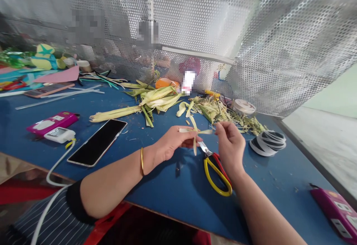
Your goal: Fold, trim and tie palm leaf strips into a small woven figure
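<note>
Between thumb and fingers, my left hand (pixel 178 141) pinches crossed pale corn husk strips (pixel 195 130) that stick out several ways. My right hand (pixel 230 141) is closed just to the right of them, its thumb and forefinger pressed together near the tip of one strip. Whatever is in that pinch is too small to make out. Scissors with yellow and red handles (pixel 216 174) lie on the blue table (pixel 167 196) below and between the hands, their blades partly behind my left fingers.
Corn husks (pixel 156 102) and a heap of shredded husk (pixel 217 111) lie beyond my hands. A coil of white strip (pixel 267 143) sits at right. At left are a black-screened phone (pixel 97 142) and a purple power strip (pixel 52 122). A perforated metal panel (pixel 195 22) stands at the back.
</note>
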A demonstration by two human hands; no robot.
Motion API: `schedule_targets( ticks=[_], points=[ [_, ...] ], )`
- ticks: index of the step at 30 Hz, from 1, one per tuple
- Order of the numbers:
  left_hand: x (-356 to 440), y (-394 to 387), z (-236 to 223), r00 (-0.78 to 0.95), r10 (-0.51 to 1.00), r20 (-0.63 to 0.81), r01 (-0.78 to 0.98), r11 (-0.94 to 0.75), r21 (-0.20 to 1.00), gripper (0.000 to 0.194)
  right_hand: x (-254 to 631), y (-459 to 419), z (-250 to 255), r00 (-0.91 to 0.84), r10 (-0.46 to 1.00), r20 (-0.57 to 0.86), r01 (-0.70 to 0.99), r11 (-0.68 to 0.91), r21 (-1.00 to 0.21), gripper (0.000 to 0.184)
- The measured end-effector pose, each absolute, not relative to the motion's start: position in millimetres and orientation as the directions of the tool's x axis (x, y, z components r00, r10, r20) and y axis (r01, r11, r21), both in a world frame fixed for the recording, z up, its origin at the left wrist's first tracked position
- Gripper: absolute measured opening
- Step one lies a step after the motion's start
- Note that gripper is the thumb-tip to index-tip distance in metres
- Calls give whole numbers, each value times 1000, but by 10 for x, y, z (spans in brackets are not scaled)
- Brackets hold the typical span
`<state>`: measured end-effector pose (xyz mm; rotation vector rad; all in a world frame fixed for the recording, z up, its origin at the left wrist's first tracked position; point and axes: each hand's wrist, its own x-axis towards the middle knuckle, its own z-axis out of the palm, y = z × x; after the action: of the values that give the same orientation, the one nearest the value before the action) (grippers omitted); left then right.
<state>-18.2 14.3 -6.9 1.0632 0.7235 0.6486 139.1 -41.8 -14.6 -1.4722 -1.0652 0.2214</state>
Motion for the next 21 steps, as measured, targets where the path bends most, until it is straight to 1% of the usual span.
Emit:
schedule_targets(
  ticks=[1, 2, 3, 5, 6, 7, 9, 13, 16, 18, 21],
  points=[
    [-183, 157, -50, 591, 782, -199, -165, 359, 919, 31, 1382, -441, -125, 516, 709, 481, 543, 164, -824, 28],
    [-183, 170, -38, 575, 797, -185, -198, 354, 914, 31, 1362, -459, -119, 459, 748, 480, 578, 159, -800, 31],
    [-182, 180, -33, 558, 813, -166, -225, 341, 913, 31, 1332, -470, -128, 396, 806, 441, 578, 154, -801, 34],
    [-174, 189, -40, 536, 833, -136, -261, 317, 912, 29, 1255, -470, -188, 272, 911, 309, 506, 137, -851, 39],
    [-168, 188, -50, 528, 839, -132, -268, 312, 912, 28, 1214, -462, -229, 229, 941, 249, 454, 123, -882, 40],
    [-162, 184, -61, 521, 844, -132, -269, 308, 912, 27, 1177, -451, -269, 206, 957, 205, 402, 109, -909, 41],
    [-151, 175, -82, 508, 850, -138, -261, 304, 916, 25, 1120, -432, -329, 202, 966, 164, 324, 92, -942, 41],
    [-143, 171, -95, 503, 853, -141, -270, 310, 912, 25, 1088, -437, -332, 181, 971, 153, 256, 104, -961, 41],
    [-145, 171, -85, 478, 865, -153, -265, 308, 914, 19, 1098, -460, -293, 138, 978, 155, 226, 121, -967, 40],
    [-145, 164, -79, 454, 876, -162, -254, 302, 919, 14, 1100, -474, -276, 114, 979, 171, 245, 139, -960, 39],
    [-147, 148, -80, 447, 878, -169, -237, 299, 924, 7, 1086, -498, -264, 99, 969, 226, 335, 182, -925, 38]
  ],
)
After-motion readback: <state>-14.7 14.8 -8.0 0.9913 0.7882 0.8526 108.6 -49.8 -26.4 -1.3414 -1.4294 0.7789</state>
